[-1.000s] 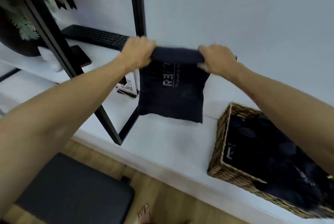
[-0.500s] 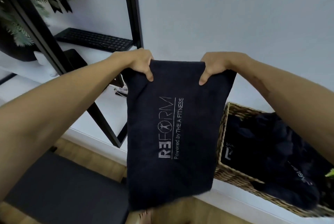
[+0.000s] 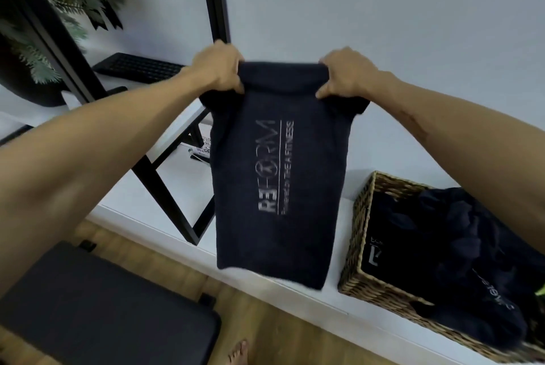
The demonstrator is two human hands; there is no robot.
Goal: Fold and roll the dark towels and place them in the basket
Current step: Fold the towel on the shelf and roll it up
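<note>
A dark navy towel (image 3: 280, 182) with a grey printed logo hangs in the air in front of me, folded lengthwise, its top edge rolled over. My left hand (image 3: 219, 68) grips the top left corner and my right hand (image 3: 343, 74) grips the top right corner, both with fingers curled round the rolled edge. The towel's lower end hangs free above the white shelf (image 3: 182, 188). To the right stands a wicker basket (image 3: 361, 235) holding several dark towels (image 3: 460, 246) in a loose heap.
A black metal frame (image 3: 165, 188) crosses the shelf at left, with a black keyboard (image 3: 138, 68) and a potted plant (image 3: 59, 11) behind it. A dark bench seat (image 3: 100, 311) stands on the wooden floor below. My bare foot (image 3: 237, 354) shows at the bottom.
The towel hung full length from both hands half a second ago; now its top edge is rolled over, it hangs shorter, and both hands sit a little higher.
</note>
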